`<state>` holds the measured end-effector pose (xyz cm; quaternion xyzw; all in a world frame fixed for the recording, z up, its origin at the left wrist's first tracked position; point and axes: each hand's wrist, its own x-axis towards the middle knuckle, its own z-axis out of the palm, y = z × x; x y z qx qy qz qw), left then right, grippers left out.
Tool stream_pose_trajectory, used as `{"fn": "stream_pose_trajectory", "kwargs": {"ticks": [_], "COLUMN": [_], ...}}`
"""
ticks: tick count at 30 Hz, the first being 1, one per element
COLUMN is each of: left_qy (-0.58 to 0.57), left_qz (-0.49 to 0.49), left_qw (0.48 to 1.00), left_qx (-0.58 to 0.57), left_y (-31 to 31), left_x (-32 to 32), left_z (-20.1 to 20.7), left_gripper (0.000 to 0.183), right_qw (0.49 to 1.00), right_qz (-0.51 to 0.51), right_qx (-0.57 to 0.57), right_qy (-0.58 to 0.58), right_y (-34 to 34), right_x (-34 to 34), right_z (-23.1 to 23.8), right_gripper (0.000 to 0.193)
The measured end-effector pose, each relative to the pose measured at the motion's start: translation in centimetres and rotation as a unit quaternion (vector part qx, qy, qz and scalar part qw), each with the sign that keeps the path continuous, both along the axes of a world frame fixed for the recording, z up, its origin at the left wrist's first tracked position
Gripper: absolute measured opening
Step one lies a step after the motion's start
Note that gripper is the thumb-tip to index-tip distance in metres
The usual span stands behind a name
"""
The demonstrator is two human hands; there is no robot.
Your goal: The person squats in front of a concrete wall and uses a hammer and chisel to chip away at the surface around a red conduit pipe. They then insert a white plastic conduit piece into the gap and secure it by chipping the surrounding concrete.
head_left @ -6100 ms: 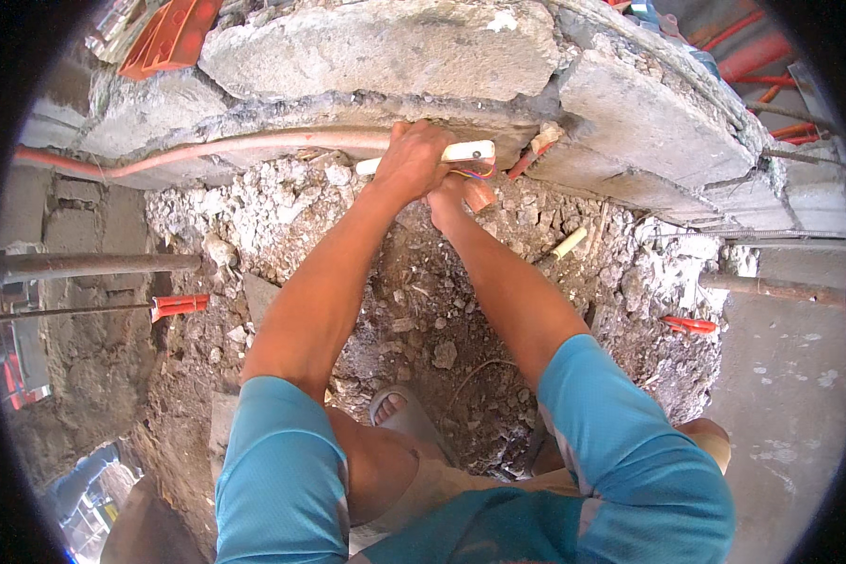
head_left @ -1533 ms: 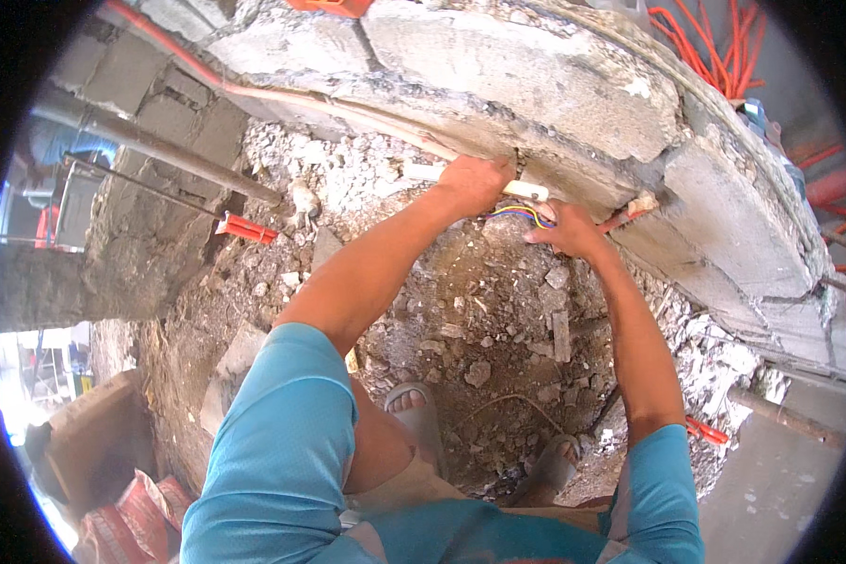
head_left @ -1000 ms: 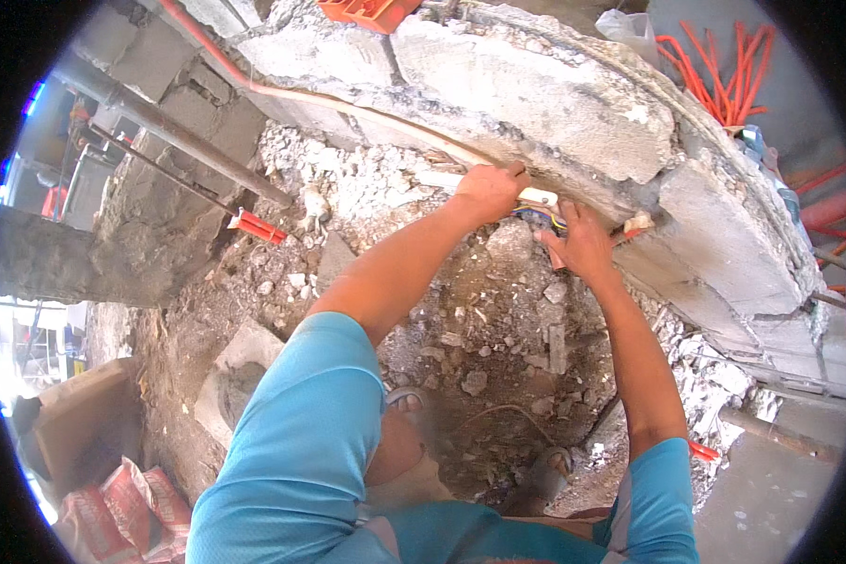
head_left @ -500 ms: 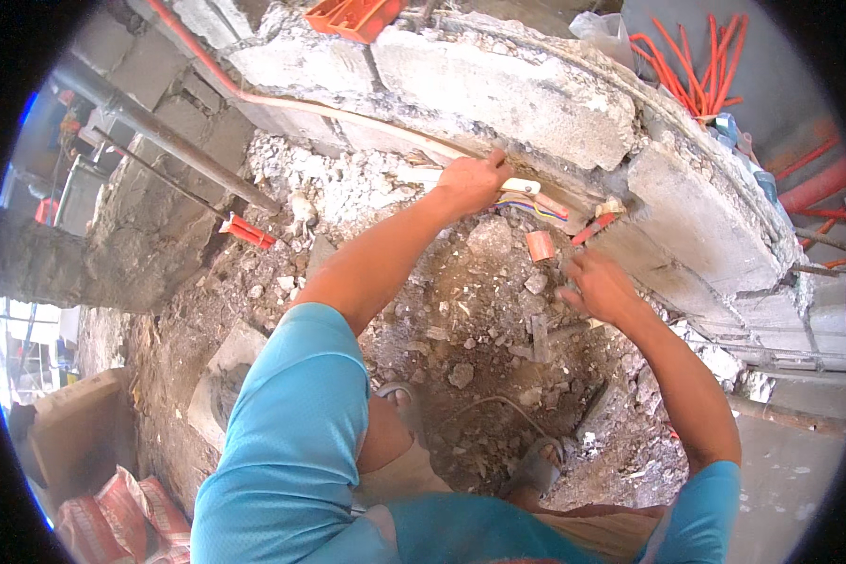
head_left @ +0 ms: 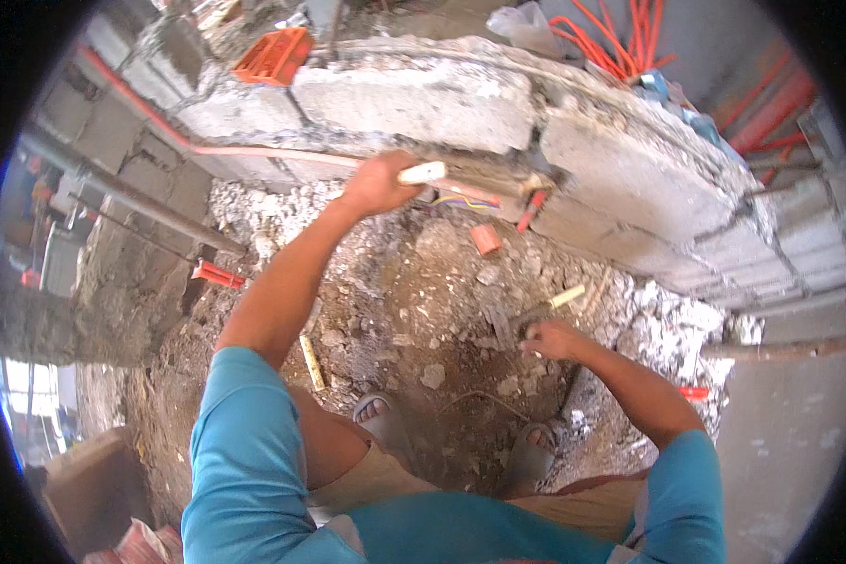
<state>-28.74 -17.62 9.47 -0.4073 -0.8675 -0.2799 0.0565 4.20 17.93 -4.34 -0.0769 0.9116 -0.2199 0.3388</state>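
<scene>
Clamped left hand (head_left: 382,184) round white handle (head_left: 423,173) | Seemed stiff, light, possibly dust-slick; suited mid-length hold | Held right hand (head_left: 552,340) loosely curled near yellow handle (head_left: 567,296); couldn't tell grip

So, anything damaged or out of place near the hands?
Yes: coloured wires show uncovered just right of the left hand, and a short orange piece lies on rubble. The block wall has a ragged, broken-looking top edge.

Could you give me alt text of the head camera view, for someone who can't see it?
A person's left hand holds a white bar beside a block wall, near coloured wires. The right hand is over rubble, close to a pale-handled object. A short orange pipe piece lies on the rubble.
</scene>
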Motion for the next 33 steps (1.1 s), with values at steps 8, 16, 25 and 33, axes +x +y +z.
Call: {"fn": "stream_pose_trajectory", "kwargs": {"ticks": [8,16,25,33], "left_qy": [-0.279,-0.119,0.074,-0.083], "left_qz": [0.061,-0.109,-0.131,-0.018], "left_qw": [0.958,0.985,0.982,0.992], "left_qx": [-0.018,-0.068,-0.118,-0.093], "left_y": [-1.4,-1.5,0.0,-1.1], "left_x": [0.9,-0.2,0.3,0.4], "left_z": [3.7,0.7,1.4,1.0], "left_gripper": [0.051,0.046,0.039,0.043], "right_qw": [0.997,0.974,0.982,0.836], "right_qz": [-0.057,-0.192,-0.039,-0.489], "right_qx": [0.047,0.118,0.18,-0.045], "right_qy": [-0.012,-0.032,0.029,0.244], "right_y": [-5.7,-10.1,-7.4,-2.4], "right_x": [0.4,-0.5,-4.1,-10.8], "right_z": [-2.5,1.0,0.2,5.7], "right_gripper": [0.075,0.08,0.077,0.083]}}
